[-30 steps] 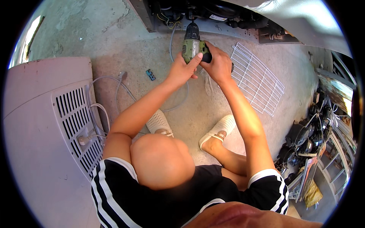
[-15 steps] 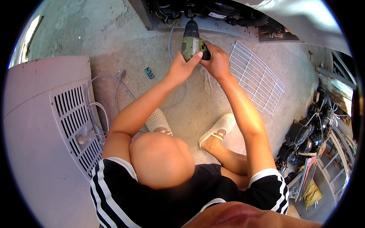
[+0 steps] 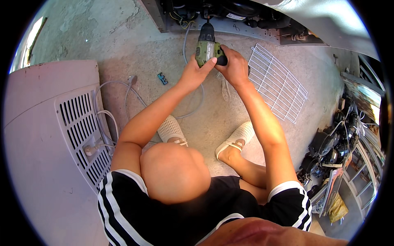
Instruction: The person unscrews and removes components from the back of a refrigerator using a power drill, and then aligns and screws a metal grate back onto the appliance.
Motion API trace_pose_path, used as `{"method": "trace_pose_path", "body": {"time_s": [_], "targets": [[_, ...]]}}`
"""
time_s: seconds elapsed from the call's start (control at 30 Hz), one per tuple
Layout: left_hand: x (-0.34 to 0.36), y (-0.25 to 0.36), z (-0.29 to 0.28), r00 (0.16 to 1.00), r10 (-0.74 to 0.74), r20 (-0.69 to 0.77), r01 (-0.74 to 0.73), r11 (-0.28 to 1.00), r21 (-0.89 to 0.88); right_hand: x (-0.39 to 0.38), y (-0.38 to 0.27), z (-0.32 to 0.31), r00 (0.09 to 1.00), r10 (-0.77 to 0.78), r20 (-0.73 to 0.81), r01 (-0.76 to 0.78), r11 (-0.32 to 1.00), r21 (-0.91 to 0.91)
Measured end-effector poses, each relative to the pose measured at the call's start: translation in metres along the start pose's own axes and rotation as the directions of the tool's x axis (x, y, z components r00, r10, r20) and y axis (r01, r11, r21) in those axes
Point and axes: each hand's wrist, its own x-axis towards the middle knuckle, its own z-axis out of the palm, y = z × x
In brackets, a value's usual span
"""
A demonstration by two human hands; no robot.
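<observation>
I grip a green and black cordless drill [image 3: 206,48] with both hands, its nose pointed into the open base compartment [image 3: 258,37] of a metal appliance, at a small fitting among dark tubes and wires. My left hand [image 3: 193,74] is closed on the drill's left side, thumb across its body. My right hand [image 3: 233,67] wraps round its right side and rear, hiding part of it. Whether the tip is seated on the fitting is too small to tell. A black compressor [image 3: 227,9] and thin yellow wires [image 3: 177,19] are beside it.
A white wire rack [image 3: 277,84] lies on the concrete floor, near a small blue object [image 3: 162,78] and a grey cable [image 3: 139,98]. A pale appliance with a vented panel [image 3: 78,127] stands at left. Piled black compressors [image 3: 322,145] and metal frames [image 3: 361,176] fill the right side.
The drill and both my hands have shifted slightly forward, toward the appliance, since a second ago. Both hands still grip the drill, and little else differs.
</observation>
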Motion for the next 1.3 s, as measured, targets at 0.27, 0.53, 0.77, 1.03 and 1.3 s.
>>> {"method": "trace_pose_path", "body": {"time_s": [0.27, 0.53, 0.77, 1.03, 1.3], "targets": [[0.0, 0.002, -0.009, 0.998, -0.052, 0.029, 0.052, 0.999, 0.0, -0.003, -0.006, 0.004, 0.999, 0.002, -0.041, -0.002, 1.0, -0.006], [0.006, -0.012, -0.015, 0.999, -0.052, 0.017, 0.052, 0.998, 0.022, -0.002, -0.007, 0.01, 0.996, -0.022, -0.088, 0.023, 1.0, 0.004], [0.003, -0.006, -0.015, 0.996, -0.084, 0.042, 0.083, 0.996, 0.019, -0.005, -0.006, 0.011, 0.993, -0.038, -0.111, 0.037, 0.999, -0.005], [-0.001, -0.005, -0.017, 0.994, -0.094, 0.05, 0.095, 0.995, -0.03, -0.006, -0.013, 0.01, 0.995, -0.007, -0.095, 0.005, 1.0, -0.019], [-0.002, -0.001, -0.021, 0.99, -0.125, 0.061, 0.125, 0.992, -0.004, -0.007, -0.015, 0.012, 0.995, 0.013, -0.097, -0.015, 1.0, -0.024]]}}
